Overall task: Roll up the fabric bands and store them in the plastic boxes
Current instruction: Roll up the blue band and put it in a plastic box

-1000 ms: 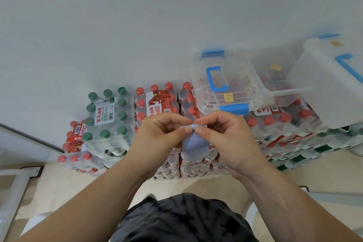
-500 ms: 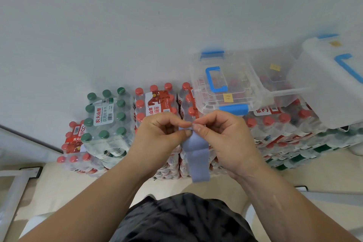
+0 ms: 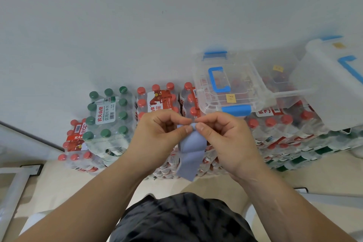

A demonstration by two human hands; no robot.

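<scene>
Faced a pale wall [image 3: 137, 25], shrink-wrapped water packs stacked on the floor [image 3: 59, 182] below it: green caps [image 3: 107, 116] at left, red caps [image 3: 157, 102] centre and right. Noted a clear plastic box [image 3: 227, 84] with blue handle and latches, closed, resting on the red-capped packs; a second box [image 3: 279, 84] just right of it, seemingly open; a frosted lid [image 3: 334, 84] tilted at far right. Held both hands close together in front of the packs, fingertips nearly touching. Pinched the top end of the blue fabric band [image 3: 191, 149] between thumb and forefinger of the left hand [image 3: 157, 133], likewise of the right hand [image 3: 225, 139]; let the rest hang loose toward the lap. Judged as the very start of rolling: only a small fold or first turn at the top, tightness not readable. Needed next: turning that end over itself, keeping edges aligned, feeding up the hanging tail, then carrying the roll to a box. Box contents too hazy to call.
</scene>
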